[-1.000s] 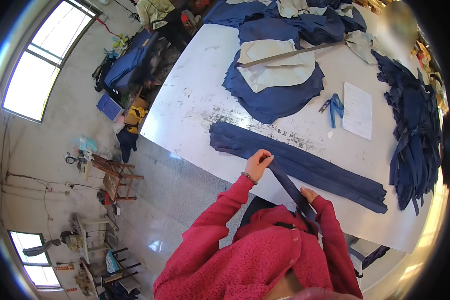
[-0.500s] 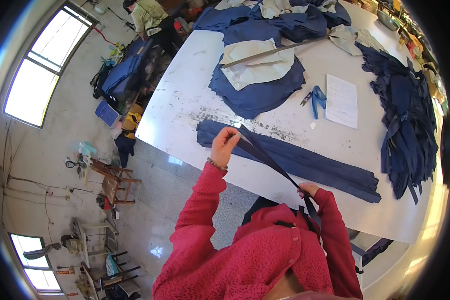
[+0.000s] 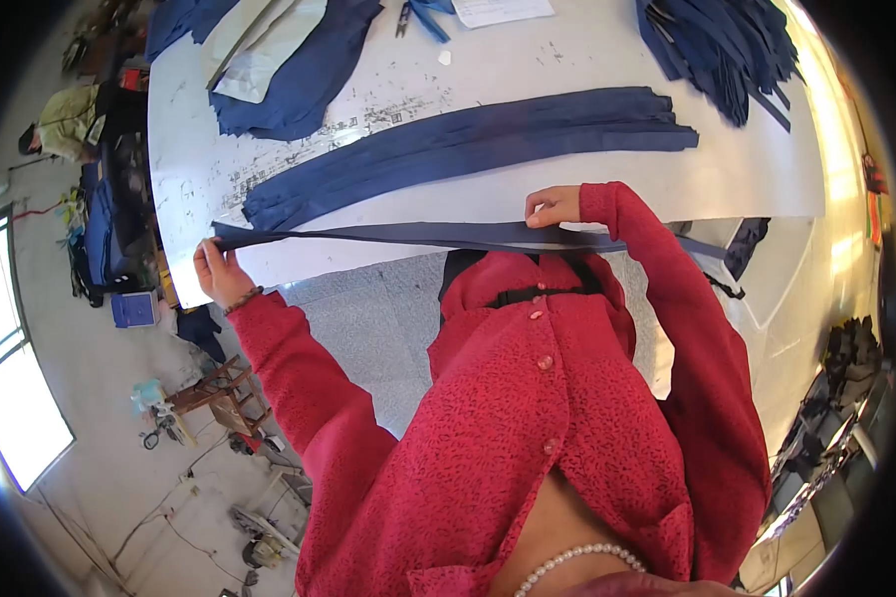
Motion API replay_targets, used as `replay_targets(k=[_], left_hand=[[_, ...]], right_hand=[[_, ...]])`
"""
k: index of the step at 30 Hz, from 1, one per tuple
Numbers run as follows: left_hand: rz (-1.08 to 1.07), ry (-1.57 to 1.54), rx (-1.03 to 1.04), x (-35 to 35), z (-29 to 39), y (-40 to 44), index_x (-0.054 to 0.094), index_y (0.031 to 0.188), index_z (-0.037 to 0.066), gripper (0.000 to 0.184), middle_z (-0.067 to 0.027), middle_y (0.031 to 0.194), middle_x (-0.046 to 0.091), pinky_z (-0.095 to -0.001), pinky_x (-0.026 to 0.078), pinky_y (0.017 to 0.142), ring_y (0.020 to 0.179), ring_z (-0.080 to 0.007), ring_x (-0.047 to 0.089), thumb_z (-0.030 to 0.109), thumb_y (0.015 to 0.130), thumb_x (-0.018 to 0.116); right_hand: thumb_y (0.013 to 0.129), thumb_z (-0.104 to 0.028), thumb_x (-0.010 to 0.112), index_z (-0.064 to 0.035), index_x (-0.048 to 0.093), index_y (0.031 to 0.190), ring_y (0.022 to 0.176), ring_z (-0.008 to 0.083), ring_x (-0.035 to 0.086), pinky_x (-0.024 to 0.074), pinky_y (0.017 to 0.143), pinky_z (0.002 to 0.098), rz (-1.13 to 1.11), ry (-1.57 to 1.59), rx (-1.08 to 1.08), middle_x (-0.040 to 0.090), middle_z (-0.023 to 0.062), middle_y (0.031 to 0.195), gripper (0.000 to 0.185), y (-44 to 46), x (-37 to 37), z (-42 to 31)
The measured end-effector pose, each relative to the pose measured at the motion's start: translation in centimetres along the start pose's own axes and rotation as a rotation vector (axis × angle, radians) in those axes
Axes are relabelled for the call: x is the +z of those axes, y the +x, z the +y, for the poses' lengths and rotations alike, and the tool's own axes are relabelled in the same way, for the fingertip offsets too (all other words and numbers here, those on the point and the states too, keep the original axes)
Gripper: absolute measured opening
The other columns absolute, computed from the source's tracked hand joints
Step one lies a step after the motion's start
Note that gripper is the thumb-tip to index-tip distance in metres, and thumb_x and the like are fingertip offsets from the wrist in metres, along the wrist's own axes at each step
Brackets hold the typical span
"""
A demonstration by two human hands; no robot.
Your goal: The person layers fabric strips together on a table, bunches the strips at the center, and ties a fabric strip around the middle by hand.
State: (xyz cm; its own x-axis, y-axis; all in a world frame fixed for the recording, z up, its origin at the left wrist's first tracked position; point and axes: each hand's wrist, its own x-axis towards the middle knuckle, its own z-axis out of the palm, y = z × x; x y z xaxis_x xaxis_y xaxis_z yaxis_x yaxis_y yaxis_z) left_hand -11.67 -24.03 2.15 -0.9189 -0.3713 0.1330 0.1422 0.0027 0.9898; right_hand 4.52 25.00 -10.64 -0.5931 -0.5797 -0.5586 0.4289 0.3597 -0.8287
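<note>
A long navy fabric strip (image 3: 398,235) stretches nearly level along the near edge of the table, in front of my waist. Its left end is pinched between the thumb and fingers of my left hand (image 3: 221,273), which wears a beaded bracelet. My right hand (image 3: 556,206) has its fingers curled closed at the strip's upper edge, right of the middle. Beyond that hand the strip runs on under my right forearm. Just behind it on the table lies a flat stack of navy fabric strips (image 3: 468,139).
On the white table (image 3: 567,70) are cut navy panels (image 3: 309,70) with pale paper pattern pieces (image 3: 274,45), a written sheet (image 3: 503,10), small snips (image 3: 403,20) and a heap of navy strips (image 3: 727,50). A co-worker (image 3: 67,121) stands at the far left.
My hands have moved apart, the left hand outward to the left, drawing the strip out straight and level. The head view has turned and tilted down toward my body.
</note>
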Motion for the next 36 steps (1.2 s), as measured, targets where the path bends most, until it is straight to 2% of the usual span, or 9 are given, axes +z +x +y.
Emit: replay_targets(k=[5, 12, 14, 17, 22, 25, 30, 32, 36], left_hand=[[0.075, 0.101, 0.071, -2.8, 1.1, 2.1, 0.053, 0.097, 0.003, 0.021, -0.0059, 0.092, 0.059, -0.0281, 0.047, 0.071, 0.085, -0.0129, 0.055, 0.021, 0.089, 0.059], [0.331, 0.201, 0.179, -7.2, 4.0, 4.8, 0.056, 0.101, -0.001, 0.031, -0.0106, 0.088, 0.061, -0.0306, 0.052, 0.065, 0.079, -0.0196, 0.059, 0.022, 0.083, 0.066], [0.381, 0.227, 0.216, -8.8, 5.0, 5.9, 0.056, 0.101, -0.002, 0.033, -0.0116, 0.088, 0.061, -0.0304, 0.052, 0.063, 0.077, -0.0202, 0.060, 0.023, 0.082, 0.068], [0.459, 0.403, 0.346, -11.1, 6.9, 7.4, 0.059, 0.097, -0.001, 0.036, -0.0124, 0.088, 0.061, -0.0292, 0.053, 0.060, 0.076, -0.0206, 0.061, 0.028, 0.079, 0.071], [0.584, 0.471, 0.296, -14.8, 8.6, 9.5, 0.061, 0.096, 0.001, 0.033, -0.0089, 0.087, 0.062, -0.0277, 0.052, 0.059, 0.075, -0.0192, 0.061, 0.028, 0.079, 0.071], [0.646, 0.532, 0.268, -17.7, 8.7, 11.3, 0.063, 0.097, 0.003, 0.034, -0.0091, 0.084, 0.063, -0.0276, 0.052, 0.056, 0.072, -0.0182, 0.061, 0.030, 0.078, 0.071], [0.716, 0.768, 0.175, -23.9, 7.3, 12.0, 0.064, 0.097, 0.003, 0.035, -0.0105, 0.079, 0.064, -0.0296, 0.052, 0.060, 0.071, -0.0193, 0.061, 0.032, 0.078, 0.071], [0.709, 0.931, 0.086, -28.5, 6.6, 12.4, 0.061, 0.102, 0.001, 0.041, -0.0125, 0.083, 0.065, -0.0319, 0.051, 0.065, 0.072, -0.0218, 0.061, 0.033, 0.079, 0.070], [0.710, 1.248, -0.186, -32.0, 5.9, 10.7, 0.054, 0.114, 0.000, 0.046, -0.0145, 0.098, 0.062, -0.0335, 0.048, 0.075, 0.082, -0.0242, 0.059, 0.030, 0.081, 0.066]], right_hand=[[0.071, -0.058, 0.065, -0.0035, 0.053, 0.109, 0.087, 0.0196, 0.056, 0.0436, 0.077, 0.0329, -0.038, -0.031, 0.086, 0.061, 0.0145, 0.097, 0.068, -0.3, 1.3, 2.7], [0.070, -0.058, 0.066, -0.0077, 0.040, 0.120, 0.102, 0.0303, 0.056, 0.0444, 0.085, 0.0370, 0.083, -0.123, -0.022, 0.057, 0.0210, 0.112, 0.075, -0.8, 3.5, 5.5], [0.073, -0.051, 0.067, -0.0084, 0.039, 0.119, 0.103, 0.0355, 0.055, 0.0420, 0.091, 0.0377, 0.104, -0.212, 0.111, 0.056, 0.0223, 0.113, 0.069, -0.2, 4.3, 5.8], [0.069, -0.054, 0.069, -0.0107, 0.040, 0.117, 0.098, 0.0362, 0.057, 0.0446, 0.084, 0.0388, 0.085, -0.226, 0.153, 0.058, 0.0211, 0.106, 0.072, 0.6, 4.0, 6.2], [0.066, -0.051, 0.073, -0.0117, 0.041, 0.114, 0.088, 0.0344, 0.060, 0.0464, 0.076, 0.0402, 0.114, -0.259, 0.077, 0.059, 0.0188, 0.096, 0.071, 0.7, 3.3, 7.7], [0.064, -0.046, 0.076, -0.0129, 0.040, 0.114, 0.083, 0.0341, 0.061, 0.0468, 0.073, 0.0405, 0.147, -0.286, 0.125, 0.060, 0.0187, 0.094, 0.069, -1.4, 2.4, 6.8], [0.070, -0.016, 0.065, -0.0136, 0.043, 0.113, 0.085, 0.0358, 0.060, 0.0477, 0.074, 0.0426, 0.352, -0.727, 0.182, 0.060, 0.0156, 0.100, 0.048, -4.7, 2.5, 7.3], [0.073, -0.005, 0.058, -0.0126, 0.048, 0.106, 0.082, 0.0356, 0.061, 0.0476, 0.073, 0.0420, 0.722, -0.913, -0.074, 0.059, 0.0155, 0.101, 0.035, -5.0, 1.7, 11.9], [0.078, -0.004, 0.052, -0.0107, 0.052, 0.096, 0.079, 0.0332, 0.061, 0.0476, 0.071, 0.0389, 0.905, -0.533, 0.115, 0.061, 0.0153, 0.085, 0.019, -7.9, -1.2, 12.8]])
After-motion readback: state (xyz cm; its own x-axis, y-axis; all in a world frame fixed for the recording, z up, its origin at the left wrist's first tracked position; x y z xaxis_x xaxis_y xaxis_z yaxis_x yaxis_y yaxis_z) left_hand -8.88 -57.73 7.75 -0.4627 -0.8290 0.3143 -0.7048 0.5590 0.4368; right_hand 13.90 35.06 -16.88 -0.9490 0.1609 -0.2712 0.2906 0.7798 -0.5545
